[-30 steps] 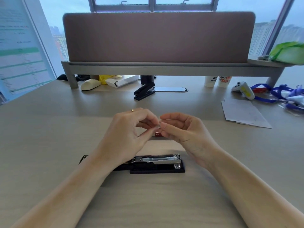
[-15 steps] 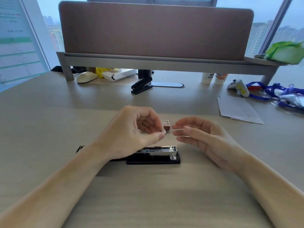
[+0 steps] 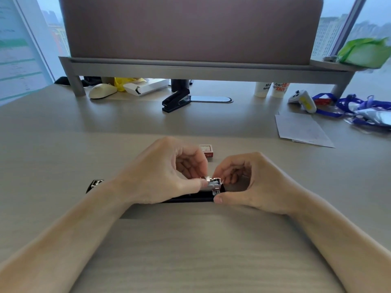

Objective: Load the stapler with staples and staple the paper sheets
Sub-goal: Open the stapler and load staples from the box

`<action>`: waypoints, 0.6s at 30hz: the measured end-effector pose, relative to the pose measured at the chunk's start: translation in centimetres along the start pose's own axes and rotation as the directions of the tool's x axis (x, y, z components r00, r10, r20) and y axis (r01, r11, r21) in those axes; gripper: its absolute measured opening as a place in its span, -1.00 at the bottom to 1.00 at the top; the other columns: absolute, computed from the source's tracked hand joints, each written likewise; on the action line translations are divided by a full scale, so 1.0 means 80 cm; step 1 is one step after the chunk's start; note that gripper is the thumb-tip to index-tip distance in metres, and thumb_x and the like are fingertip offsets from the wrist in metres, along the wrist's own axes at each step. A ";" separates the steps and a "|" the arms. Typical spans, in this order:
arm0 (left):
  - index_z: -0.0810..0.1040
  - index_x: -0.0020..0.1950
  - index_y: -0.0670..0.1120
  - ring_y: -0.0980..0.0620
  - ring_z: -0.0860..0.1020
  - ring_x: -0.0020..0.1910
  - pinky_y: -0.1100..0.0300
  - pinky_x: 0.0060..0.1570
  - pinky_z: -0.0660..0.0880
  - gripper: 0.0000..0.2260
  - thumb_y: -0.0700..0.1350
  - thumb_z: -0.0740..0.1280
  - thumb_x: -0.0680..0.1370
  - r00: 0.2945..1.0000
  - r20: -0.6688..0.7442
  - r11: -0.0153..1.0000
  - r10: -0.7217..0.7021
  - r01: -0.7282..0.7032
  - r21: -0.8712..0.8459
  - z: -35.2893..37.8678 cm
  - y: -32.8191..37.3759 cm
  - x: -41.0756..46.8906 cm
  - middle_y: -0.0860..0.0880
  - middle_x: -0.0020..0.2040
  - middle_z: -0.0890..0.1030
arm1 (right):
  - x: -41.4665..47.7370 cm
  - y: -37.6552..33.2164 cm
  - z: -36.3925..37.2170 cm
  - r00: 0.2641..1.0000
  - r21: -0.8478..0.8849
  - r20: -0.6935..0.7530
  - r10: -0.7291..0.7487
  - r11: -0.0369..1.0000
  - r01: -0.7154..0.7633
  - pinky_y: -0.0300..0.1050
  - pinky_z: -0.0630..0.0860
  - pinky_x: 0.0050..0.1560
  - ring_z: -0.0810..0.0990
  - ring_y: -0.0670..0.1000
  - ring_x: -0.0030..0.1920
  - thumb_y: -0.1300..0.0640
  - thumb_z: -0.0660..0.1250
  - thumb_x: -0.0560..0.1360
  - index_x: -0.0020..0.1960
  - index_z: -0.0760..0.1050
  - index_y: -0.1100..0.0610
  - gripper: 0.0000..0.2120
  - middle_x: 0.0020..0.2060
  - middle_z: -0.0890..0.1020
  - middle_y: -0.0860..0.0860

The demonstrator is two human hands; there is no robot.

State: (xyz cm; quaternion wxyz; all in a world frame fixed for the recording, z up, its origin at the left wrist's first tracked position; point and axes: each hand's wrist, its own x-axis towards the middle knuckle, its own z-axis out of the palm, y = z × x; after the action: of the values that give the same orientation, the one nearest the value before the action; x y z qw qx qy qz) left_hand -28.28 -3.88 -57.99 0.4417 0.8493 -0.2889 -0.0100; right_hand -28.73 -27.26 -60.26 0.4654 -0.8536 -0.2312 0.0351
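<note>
Two staplers sit on this desk (image 3: pixel 190 250). The one I am working, the open stapler (image 3: pixel 214 185), lies flat under both hands, with its metal magazine exposed and its cover swung back to the left.

My left hand (image 3: pixel 163 176) pinches a short strip of staples (image 3: pixel 206 178) between thumb and forefinger, right at the front end of the open stapler's magazine. My right hand (image 3: pixel 254 187) curls round that same front end, thumb against the black base, steadying it. I cannot tell whether the strip is already seated in the channel or only touching its edge.

I judge loading to be midway: the staples are out and at the magazine, but the cover is not yet closed. All the stapling is left.

- One staple box (image 3: pixel 207 150) stands just beyond the open stapler.
- One small pile of paper sheets (image 3: pixel 302 130) lies well beyond it to the right, untouched; I cannot count the sheets.
- The second stapler (image 3: pixel 176 100), closed, sits far beyond it.
- Two paper cups (image 3: pixel 270 89) stand farther right of that.
</note>
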 end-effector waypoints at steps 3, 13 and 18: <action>0.69 -0.14 -0.08 -0.09 0.71 -0.21 -0.13 -0.10 0.67 -0.88 -0.25 0.57 0.44 1.000 0.006 1.000 0.010 -0.010 0.005 0.002 0.003 0.000 -0.06 -0.21 0.73 | -0.001 -0.001 0.000 1.000 -0.007 0.004 -0.004 1.000 0.004 -0.24 0.56 -0.09 0.63 -0.15 -0.20 0.17 0.70 0.30 -0.05 0.71 0.04 -0.73 -0.23 0.72 -0.07; 0.69 -0.15 0.00 0.04 0.70 -0.17 0.13 -0.06 0.64 -0.84 -0.26 0.56 0.42 0.992 -0.008 0.979 0.127 -0.124 0.164 0.005 0.007 -0.004 0.05 -0.22 0.71 | 0.001 0.003 0.001 1.000 0.021 0.001 -0.020 1.000 0.020 -0.17 0.56 -0.08 0.66 0.11 -0.13 0.20 0.67 0.32 -0.04 0.70 0.07 -0.74 -0.19 0.73 0.00; 0.67 -0.13 0.02 0.09 0.67 -0.15 0.18 -0.10 0.57 -0.88 -0.15 0.56 0.44 0.984 0.001 0.946 0.176 -0.170 0.275 0.007 0.007 -0.006 0.09 -0.21 0.69 | 0.001 0.003 0.001 1.000 0.034 0.001 -0.018 0.999 0.018 -0.18 0.56 -0.09 0.65 0.12 -0.13 0.21 0.67 0.33 -0.03 0.70 0.06 -0.74 -0.21 0.72 -0.02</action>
State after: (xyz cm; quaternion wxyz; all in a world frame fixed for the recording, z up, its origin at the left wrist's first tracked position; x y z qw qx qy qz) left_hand -29.08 -4.28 -58.03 0.3222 0.8738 -0.3556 0.0787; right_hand -28.59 -27.28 -60.49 0.4799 -0.8435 -0.2385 0.0356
